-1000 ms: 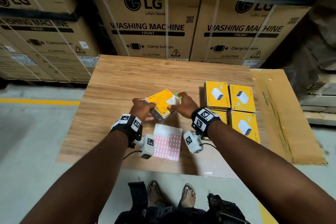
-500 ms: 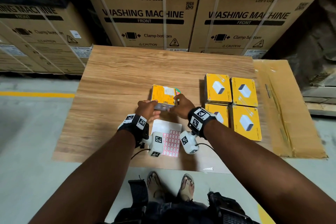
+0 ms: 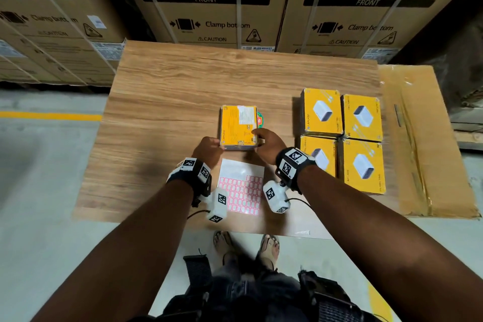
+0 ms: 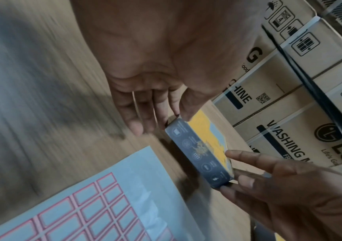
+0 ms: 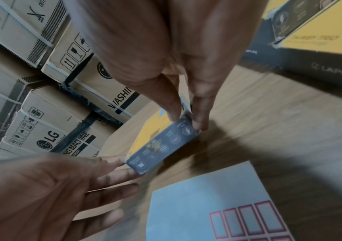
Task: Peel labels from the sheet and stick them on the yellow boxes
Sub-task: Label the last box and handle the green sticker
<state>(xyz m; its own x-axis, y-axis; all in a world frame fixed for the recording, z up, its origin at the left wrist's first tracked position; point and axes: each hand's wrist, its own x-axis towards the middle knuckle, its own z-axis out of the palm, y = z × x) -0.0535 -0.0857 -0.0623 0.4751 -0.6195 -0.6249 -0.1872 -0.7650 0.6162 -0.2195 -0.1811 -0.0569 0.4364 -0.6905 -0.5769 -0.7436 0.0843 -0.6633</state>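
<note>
A yellow box (image 3: 239, 125) lies flat on the wooden table (image 3: 183, 91), printed back side up. My right hand (image 3: 257, 138) pinches its near right corner, thumb on top (image 5: 174, 114). My left hand (image 3: 214, 145) touches the near left corner with straight fingers (image 4: 143, 124). The box's dark end face (image 4: 201, 154) points towards me. The label sheet (image 3: 241, 188), with red-bordered labels and a bare upper part, lies flat just in front of the box, between my wrists.
Several more yellow boxes (image 3: 362, 117) sit in a block at the right of the table. A flat cardboard sheet (image 3: 423, 138) lies beyond them. Large washing machine cartons (image 3: 206, 8) wall off the far edge. My feet (image 3: 269, 246) stand at the near edge.
The yellow box, held tilted above the table by both hands, has been laid flat. My left hand has loosened from gripping to straight fingers. The head view has tilted down.
</note>
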